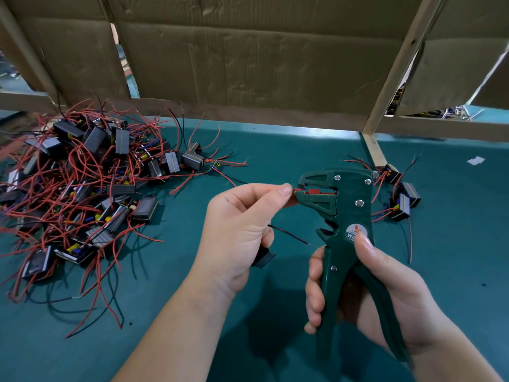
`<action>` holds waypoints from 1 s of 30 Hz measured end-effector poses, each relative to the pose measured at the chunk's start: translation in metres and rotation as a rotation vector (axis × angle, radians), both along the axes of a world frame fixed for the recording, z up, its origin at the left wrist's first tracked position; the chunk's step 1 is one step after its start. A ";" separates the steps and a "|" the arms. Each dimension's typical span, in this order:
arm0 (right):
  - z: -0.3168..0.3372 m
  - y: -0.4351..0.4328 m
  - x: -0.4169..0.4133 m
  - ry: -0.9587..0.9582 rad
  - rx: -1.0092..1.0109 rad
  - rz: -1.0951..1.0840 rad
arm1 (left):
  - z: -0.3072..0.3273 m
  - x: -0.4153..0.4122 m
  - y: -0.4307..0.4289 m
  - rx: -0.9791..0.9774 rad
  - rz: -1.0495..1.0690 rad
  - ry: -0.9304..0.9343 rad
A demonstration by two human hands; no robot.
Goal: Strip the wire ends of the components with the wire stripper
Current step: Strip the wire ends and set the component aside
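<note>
The right hand (pixel 385 293) is nearest, its fingers wrapped around the two long handles of the wire stripper (pixel 341 216), thumb pressed on the round label near the pivot. The tool is dark green painted metal with shiny rivets, standing upright with its toothed head pointing toward the left hand; the handle ends are cut off behind the wrist. The left hand (pixel 242 224) pinches a thin red wire (pixel 298 190) between thumb and forefinger and holds its tip inside the stripper's head, beside a red plastic stop. How far the tip reaches in is hard to make out. The same hand clasps a small black block-shaped component (pixel 264 256) under its lower fingers, mostly hidden by the palm. A black wire (pixel 289 234) runs from that hand toward the stripper, ending in a fine bare strand.

Left of the left hand lies a tangled pile of components (pixel 82 183), dark blocks with looping red and black leads. Beyond the right hand sits a smaller group of components (pixel 402 197). All rest on a teal felt-like tabletop (pixel 275 150), backed by creased cardboard panels (pixel 248 51) on wooden slats.
</note>
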State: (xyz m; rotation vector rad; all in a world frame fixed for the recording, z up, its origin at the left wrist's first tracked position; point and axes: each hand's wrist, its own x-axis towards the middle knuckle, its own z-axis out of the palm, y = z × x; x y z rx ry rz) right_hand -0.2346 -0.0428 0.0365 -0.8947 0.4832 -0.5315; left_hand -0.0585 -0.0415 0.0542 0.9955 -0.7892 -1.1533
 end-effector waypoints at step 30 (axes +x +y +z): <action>-0.007 -0.007 -0.001 -0.163 0.090 -0.151 | -0.012 0.030 -0.009 -0.102 -0.111 -0.204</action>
